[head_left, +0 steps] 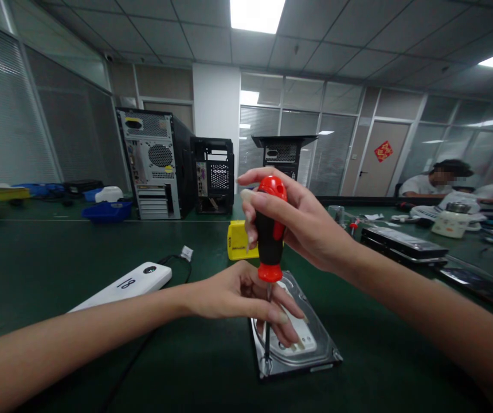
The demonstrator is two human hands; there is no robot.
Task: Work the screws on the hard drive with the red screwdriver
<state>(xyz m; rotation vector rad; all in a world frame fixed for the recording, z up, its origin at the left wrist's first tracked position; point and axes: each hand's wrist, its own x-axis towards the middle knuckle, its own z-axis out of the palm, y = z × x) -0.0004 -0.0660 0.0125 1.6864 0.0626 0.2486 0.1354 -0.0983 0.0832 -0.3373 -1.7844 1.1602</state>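
Observation:
My right hand [300,221] is wrapped around the red and black handle of a screwdriver [269,241], held nearly upright. Its shaft runs down to the near left corner of a silver hard drive [328,341] lying flat on the table, where the tip meets a screw position. My left hand [238,295] reaches over the drive from the left. Its thumb crosses the shaft with the fingers behind it, so the shaft sits between them. Part of the drive's label and far edge is hidden by the hands.
Behind the drive lies a yellow box [238,241]. A white power strip [130,284] marked 18 is at left, its cable trailing. Computer cases [156,163] stand at the back, beside a blue tray [106,212]. Stacked drives [403,244] and a jar [450,221] lie right; people [435,180] sit beyond.

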